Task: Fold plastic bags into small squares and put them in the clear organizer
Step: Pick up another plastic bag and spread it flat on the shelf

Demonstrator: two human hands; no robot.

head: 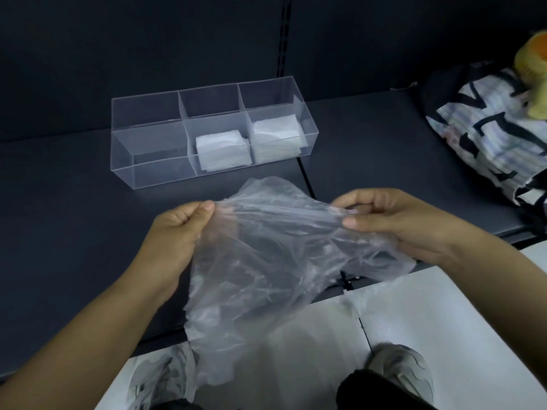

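Note:
A crumpled clear plastic bag hangs in the air over the front edge of the dark shelf. My left hand pinches its upper left edge between thumb and fingers. My right hand pinches its upper right edge, and the top edge is stretched between the two hands. Behind them the clear organizer stands on the shelf with three compartments. A folded white bag lies in the middle compartment and another folded bag in the right one. The left compartment holds nothing.
The dark shelf has a dark back wall with a slotted upright. A black-and-white patterned bag with a yellow plush toy on it lies at the right. Below are a white floor and my grey shoes.

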